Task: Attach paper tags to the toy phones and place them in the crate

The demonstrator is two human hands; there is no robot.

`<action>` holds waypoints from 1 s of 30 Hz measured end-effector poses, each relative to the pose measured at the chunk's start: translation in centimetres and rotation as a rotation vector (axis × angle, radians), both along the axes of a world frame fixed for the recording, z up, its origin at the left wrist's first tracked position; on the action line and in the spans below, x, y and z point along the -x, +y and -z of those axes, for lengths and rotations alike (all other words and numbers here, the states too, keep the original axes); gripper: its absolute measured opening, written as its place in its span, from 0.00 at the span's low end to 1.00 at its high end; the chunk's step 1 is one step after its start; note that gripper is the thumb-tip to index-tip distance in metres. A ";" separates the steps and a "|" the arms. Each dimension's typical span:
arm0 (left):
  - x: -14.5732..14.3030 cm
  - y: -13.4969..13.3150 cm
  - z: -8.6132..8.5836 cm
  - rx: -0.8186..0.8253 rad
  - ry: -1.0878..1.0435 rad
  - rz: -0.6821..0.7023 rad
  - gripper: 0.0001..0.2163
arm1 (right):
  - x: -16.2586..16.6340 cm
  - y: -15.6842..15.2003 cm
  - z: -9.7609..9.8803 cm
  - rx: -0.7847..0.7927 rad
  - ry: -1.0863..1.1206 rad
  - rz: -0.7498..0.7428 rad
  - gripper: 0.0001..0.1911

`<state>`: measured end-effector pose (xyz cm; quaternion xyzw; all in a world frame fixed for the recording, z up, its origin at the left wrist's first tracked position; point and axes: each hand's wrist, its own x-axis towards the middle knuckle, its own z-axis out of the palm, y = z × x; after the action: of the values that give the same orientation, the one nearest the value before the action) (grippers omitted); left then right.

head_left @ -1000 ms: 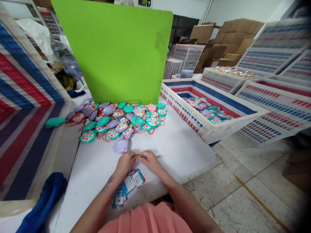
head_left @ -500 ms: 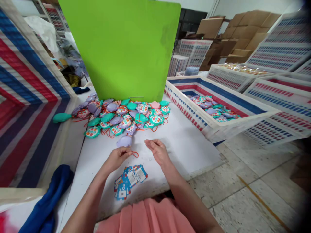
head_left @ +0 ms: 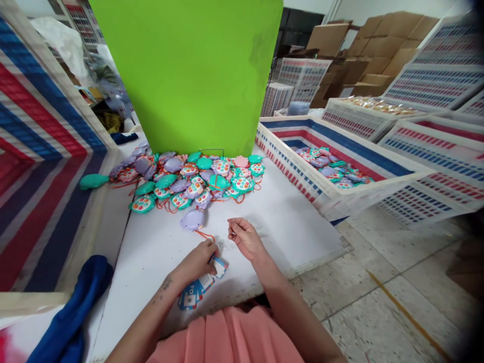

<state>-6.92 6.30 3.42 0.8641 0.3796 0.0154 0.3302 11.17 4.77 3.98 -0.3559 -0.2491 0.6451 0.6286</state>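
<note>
My left hand (head_left: 199, 260) is over a small pile of blue-and-white printed cards (head_left: 191, 295), its thumb and curled fingers at the edge of an upper card (head_left: 220, 268). Just beyond it lies a purple animal-shaped toy (head_left: 192, 220), back side up, its orange cord loop (head_left: 206, 235) trailing to my left fingers. To the right, above the white tabletop, my right hand (head_left: 245, 239) keeps its fingertips pinched together; whatever they hold is too small to make out. Behind both hands is a heap of green, purple and pink toys (head_left: 194, 186) with coloured buttons and orange cords.
An upright green board (head_left: 196, 75) stands behind the heap. At the right, a white crate (head_left: 325, 199) with striped lining holds more such toys (head_left: 328, 169). A striped-lined crate (head_left: 56, 212) stands on the left, near a blue cloth (head_left: 81, 307). Stacked crates and cardboard boxes (head_left: 393, 40) fill the background.
My left hand has let go of the purple toy's cord and moved down and right onto the cards. My right hand stays nearly in place, its fingers curled in more.
</note>
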 end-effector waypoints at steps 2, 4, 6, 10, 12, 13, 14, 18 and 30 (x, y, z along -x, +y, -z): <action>0.4 0.3 0.1 0.068 -0.055 -0.051 0.11 | 0.0 -0.1 0.1 0.008 -0.030 -0.032 0.09; 0.9 0.6 0.0 0.140 -0.102 -0.101 0.10 | 0.1 -0.2 0.2 0.019 -0.074 -0.068 0.11; 1.4 1.0 0.0 0.181 -0.136 -0.141 0.08 | 0.2 -0.2 0.4 0.024 -0.124 -0.087 0.11; 2.0 1.5 -0.2 0.271 -0.211 -0.201 0.08 | 0.4 -0.4 0.7 0.004 -0.271 -0.114 0.08; 2.2 1.6 -0.3 0.349 -0.246 -0.241 0.09 | 0.6 -0.5 0.7 -0.018 -0.387 -0.132 0.07; 2.2 1.6 -0.4 0.374 -0.268 -0.258 0.10 | 0.7 -0.6 0.7 -0.031 -0.456 -0.147 0.07; 2.2 1.6 -0.5 0.388 -0.293 -0.269 0.10 | 0.9 -0.7 0.7 -0.044 -0.531 -0.166 0.07; 2.2 1.7 -1.0 0.426 -0.354 -0.293 0.08 | 1.8 -1.2 1.2 -0.108 -0.867 -0.200 0.05; 2.2 1.6 -1.7 0.636 -0.480 -0.332 0.13 | 3.2 -1.4 0.5 -0.294 -1.470 -0.079 0.04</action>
<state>-9.07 7.88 5.14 0.6184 0.4118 0.1511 0.6520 8.01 3.37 3.45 -0.5982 -0.7009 0.2233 0.3178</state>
